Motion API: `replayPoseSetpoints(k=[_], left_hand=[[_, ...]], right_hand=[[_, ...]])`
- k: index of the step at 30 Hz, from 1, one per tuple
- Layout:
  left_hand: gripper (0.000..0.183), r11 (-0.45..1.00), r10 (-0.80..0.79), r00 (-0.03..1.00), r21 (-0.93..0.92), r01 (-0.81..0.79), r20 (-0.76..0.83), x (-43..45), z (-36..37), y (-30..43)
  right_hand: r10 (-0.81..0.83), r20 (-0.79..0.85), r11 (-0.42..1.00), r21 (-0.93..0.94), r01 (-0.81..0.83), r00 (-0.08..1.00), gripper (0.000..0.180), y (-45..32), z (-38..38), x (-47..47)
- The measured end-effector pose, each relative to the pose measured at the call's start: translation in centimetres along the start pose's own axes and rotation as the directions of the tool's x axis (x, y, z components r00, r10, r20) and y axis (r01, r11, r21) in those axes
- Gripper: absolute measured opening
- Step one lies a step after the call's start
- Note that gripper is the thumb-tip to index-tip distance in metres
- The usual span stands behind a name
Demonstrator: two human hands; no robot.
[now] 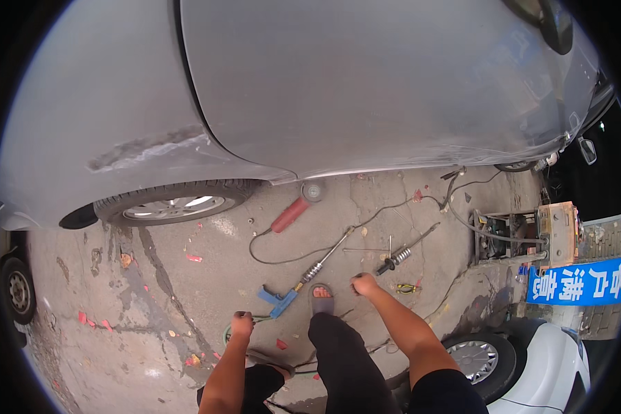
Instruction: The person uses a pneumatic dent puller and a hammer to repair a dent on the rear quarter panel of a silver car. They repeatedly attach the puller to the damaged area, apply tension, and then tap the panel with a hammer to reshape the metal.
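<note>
My left hand (242,323) hangs low with its fingers curled, beside a green hose; whether it holds anything cannot be told. My right hand (364,284) is curled in a loose fist above the floor, just below the black handle of a slide hammer (401,256). Between my hands lies a blue-handled pulling gun (279,300) with a spring and a long metal rod. A red angle grinder (292,213) rests beside the car. Pliers with yellow-black handles (407,289) and a T-shaped metal bar (367,250) lie to the right. The grey car's panel (150,150) shows a scraped, sanded patch.
The grey car's wheel (176,203) stands at the left. Cables cross the cracked concrete floor towards a metal cart (556,234) at the right. A white car (546,362) is at the lower right. Red scraps lie about my sandalled foot (322,300).
</note>
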State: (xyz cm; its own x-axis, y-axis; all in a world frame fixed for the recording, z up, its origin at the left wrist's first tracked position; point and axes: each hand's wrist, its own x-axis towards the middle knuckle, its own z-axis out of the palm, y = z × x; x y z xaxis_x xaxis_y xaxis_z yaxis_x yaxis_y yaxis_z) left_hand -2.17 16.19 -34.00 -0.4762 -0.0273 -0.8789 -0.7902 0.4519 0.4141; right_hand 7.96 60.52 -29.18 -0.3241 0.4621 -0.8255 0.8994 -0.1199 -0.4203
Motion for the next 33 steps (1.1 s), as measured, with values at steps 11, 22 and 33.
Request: replayPoseSetpoints(k=[11,22,33], left_hand=[[0.026,0.986,-0.028,0.999,-0.164,0.031,0.021,19.1,13.5,-11.4],[0.061,0.907,-0.235,0.965,-0.383,0.174,-0.118,16.1,15.9,-6.4],[0.057,0.939,0.201,0.875,-0.168,-0.301,-0.441,14.8,13.1,-9.0]], right_hand=[[-0.205,-0.258,0.953,-0.274,0.132,0.944,0.048,6.0,8.1,25.1],[-0.176,-0.219,0.953,0.206,0.222,0.960,0.021,3.4,13.8,24.4],[-0.551,0.243,0.714,0.633,0.300,0.799,0.044,-6.9,16.0,3.8]])
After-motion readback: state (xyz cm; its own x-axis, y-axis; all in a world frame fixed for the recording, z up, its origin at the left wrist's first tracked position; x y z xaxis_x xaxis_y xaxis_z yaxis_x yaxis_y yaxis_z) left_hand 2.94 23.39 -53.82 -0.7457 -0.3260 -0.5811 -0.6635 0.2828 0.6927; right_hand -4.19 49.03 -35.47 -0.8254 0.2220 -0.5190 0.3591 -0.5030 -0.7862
